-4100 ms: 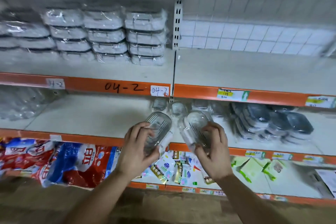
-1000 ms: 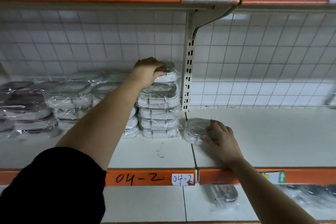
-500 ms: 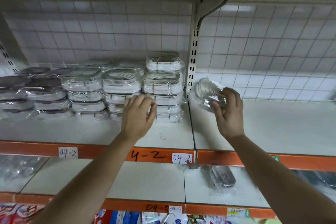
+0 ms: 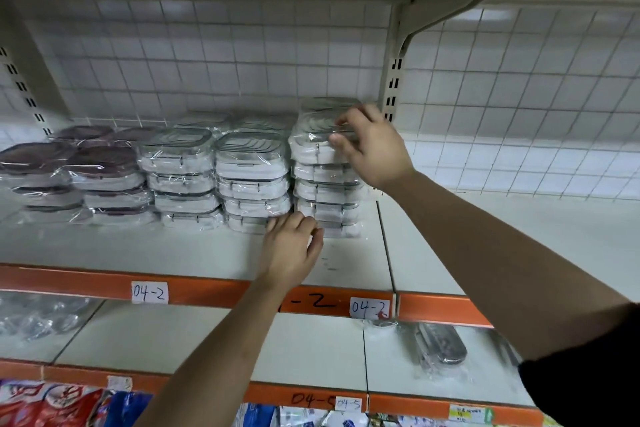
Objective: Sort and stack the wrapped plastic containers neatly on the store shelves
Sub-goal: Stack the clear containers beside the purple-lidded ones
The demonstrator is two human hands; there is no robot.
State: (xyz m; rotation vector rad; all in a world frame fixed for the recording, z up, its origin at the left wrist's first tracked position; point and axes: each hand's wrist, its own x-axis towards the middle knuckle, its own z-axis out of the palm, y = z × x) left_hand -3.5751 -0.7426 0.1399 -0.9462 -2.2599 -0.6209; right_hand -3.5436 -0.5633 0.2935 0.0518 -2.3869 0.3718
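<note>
Containers (image 4: 251, 180) fill the head view: rounded-rectangular tubs with white bodies, clear ribbed lids and side clips, each sealed in crinkled clear film. They stand in stacks on the shelf (image 4: 104, 250) tagged 04-2, set back toward the wire grid. Three white stacks show in the front row (more lids peek out from behind). The left and middle ones are four high. The right stack (image 4: 325, 191) is taller, about six, though its top is blurred. Left of these sit dark-lidded containers (image 4: 104, 166), two front stacks of about three with others behind.

The right hand (image 4: 370, 146) pinches the top container (image 4: 318, 130) of the right stack by its right edge, thumb below and fingers above. The left hand (image 4: 294, 246) lies relaxed on the shelf, fingers loosely extended and fingertips touching the lowest tubs where the middle and right stacks meet.

On the lower shelf (image 4: 214, 340) one lone wrapped container (image 4: 440, 347) lies by itself, well apart from a heap of clear-wrapped goods (image 4: 38, 319) at the left.
</note>
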